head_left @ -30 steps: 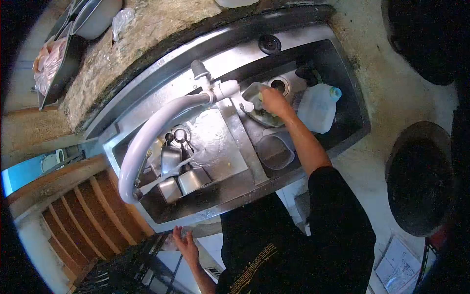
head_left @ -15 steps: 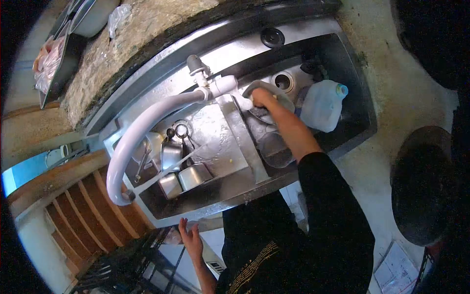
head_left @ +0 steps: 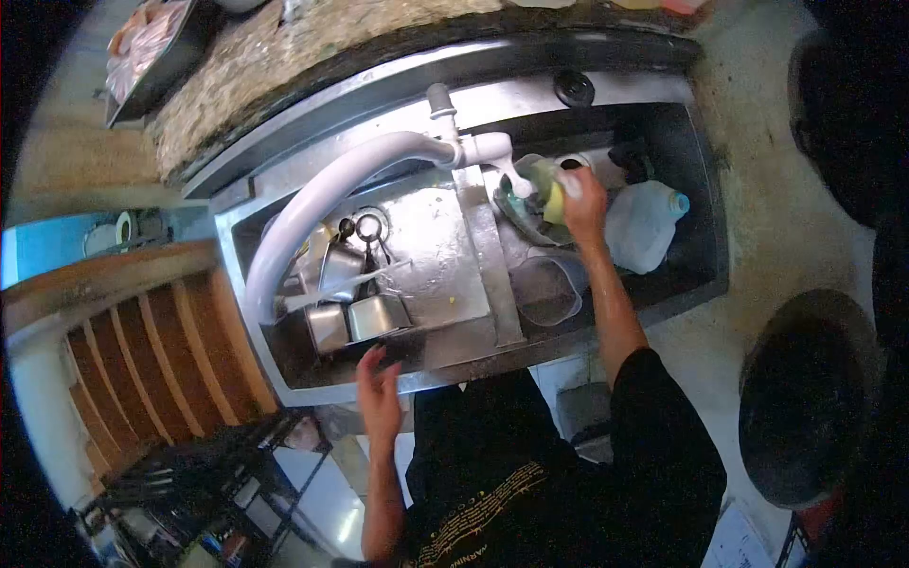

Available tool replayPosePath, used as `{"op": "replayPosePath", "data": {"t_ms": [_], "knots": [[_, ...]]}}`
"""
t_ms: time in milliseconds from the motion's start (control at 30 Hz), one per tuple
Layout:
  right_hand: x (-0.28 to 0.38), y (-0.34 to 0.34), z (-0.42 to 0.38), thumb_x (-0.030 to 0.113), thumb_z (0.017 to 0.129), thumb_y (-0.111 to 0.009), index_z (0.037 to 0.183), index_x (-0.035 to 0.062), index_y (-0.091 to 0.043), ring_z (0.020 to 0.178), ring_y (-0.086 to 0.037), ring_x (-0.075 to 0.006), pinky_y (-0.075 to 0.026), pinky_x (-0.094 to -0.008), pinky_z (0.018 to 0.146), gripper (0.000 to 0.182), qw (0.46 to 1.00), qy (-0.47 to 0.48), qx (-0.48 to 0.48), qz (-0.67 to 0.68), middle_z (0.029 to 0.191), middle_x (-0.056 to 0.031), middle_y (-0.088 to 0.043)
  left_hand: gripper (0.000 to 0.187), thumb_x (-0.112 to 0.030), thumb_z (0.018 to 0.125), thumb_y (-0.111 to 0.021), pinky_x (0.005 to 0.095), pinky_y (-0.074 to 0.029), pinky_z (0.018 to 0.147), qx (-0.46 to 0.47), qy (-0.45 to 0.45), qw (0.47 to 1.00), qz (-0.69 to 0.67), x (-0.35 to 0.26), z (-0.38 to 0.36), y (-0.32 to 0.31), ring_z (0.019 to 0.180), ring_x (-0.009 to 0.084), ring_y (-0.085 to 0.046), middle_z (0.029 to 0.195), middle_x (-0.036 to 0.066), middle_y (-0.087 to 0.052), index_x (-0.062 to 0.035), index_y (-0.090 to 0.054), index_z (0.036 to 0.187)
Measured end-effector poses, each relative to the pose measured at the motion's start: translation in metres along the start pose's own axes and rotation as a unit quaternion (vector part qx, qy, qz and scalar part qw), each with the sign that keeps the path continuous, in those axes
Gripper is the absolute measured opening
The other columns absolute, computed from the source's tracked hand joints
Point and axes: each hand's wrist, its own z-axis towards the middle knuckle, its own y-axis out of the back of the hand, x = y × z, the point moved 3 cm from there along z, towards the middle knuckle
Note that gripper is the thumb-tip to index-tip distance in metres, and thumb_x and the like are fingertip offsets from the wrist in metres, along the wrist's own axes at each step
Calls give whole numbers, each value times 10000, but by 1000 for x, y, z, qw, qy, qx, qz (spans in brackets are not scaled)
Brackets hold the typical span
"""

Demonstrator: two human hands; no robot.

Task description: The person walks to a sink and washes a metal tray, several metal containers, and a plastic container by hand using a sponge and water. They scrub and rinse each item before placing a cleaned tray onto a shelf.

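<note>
In the right basin, my right hand (head_left: 585, 204) grips a yellow-green sponge (head_left: 554, 203), lifted just over a bowl (head_left: 516, 220) below the tap's lever. A clear plastic container (head_left: 546, 298) lies nearer the front of that basin. Beside my right wrist leans a translucent plastic jug (head_left: 642, 232) with a blue cap. My left hand (head_left: 381, 405) hovers at the sink's front edge, fingers apart and holding nothing. Closest to it are small metal containers (head_left: 377, 317) in the left basin. Water streams from the curved white tap (head_left: 317, 204) over them.
Measuring spoons (head_left: 369, 225) lie behind the metal containers. A divider (head_left: 492, 270) separates the two basins. On the back ledge sits a black drain cover (head_left: 574, 88). Wooden steps (head_left: 166, 364) stand at left, and a large dark round pan (head_left: 810, 402) at right.
My right hand has come up out of the bowl and shifted right, bringing the sponge into sight. My left hand has risen toward the sink's front rim. The camera view has shifted.
</note>
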Motion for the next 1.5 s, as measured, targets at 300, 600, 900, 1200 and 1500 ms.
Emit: {"op": "replayPosePath", "data": {"t_ms": [300, 600, 900, 1200, 1500], "knots": [[137, -20, -87, 140, 827, -778, 927, 17, -585, 758, -557, -165, -488, -337, 714, 250, 979, -143, -53, 137, 797, -56, -595, 675, -401, 987, -570, 487, -536, 866, 131, 140, 876, -443, -98, 124, -197, 1240, 337, -521, 1417, 181, -451, -114, -263, 1514], [68, 9, -71, 118, 834, -739, 1390, 25, -460, 1186, -594, -250, -466, -367, 985, 629, 951, 16, 230, 205, 1320, -147, -592, 322, -31, 901, -538, 330, -562, 685, 235, 99, 855, -451, -78, 162, -264, 891, 219, -665, 1038, 140, -639, 0, -548, 1221], [-1, -41, -3, 128, 892, -585, 1216, 117, -507, 789, -680, -441, -556, -545, 698, 334, 911, 137, 228, -314, 1074, -232, -629, 473, -169, 969, -587, 349, -455, 987, 161, -113, 972, -128, -57, 83, -210, 1246, 239, -539, 1401, 191, -517, -21, -438, 1393], [-58, -84, -22, 119, 791, -630, 1275, 78, -531, 862, -655, -445, -509, -555, 779, 496, 904, 110, 274, -308, 927, -256, -662, 321, -282, 917, -649, 376, -522, 766, -157, 318, 890, -286, 114, 91, -49, 868, 212, -620, 996, 100, -659, 9, -647, 1053], [-109, -120, -29, 168, 896, -526, 1276, 99, -560, 1027, -622, -395, -513, -474, 859, 387, 885, 107, 374, -258, 1142, -207, -599, 271, -155, 808, -732, 415, -520, 704, -369, 141, 913, -102, 141, 162, -69, 787, 266, -648, 896, 137, -686, 37, -639, 975]]}}
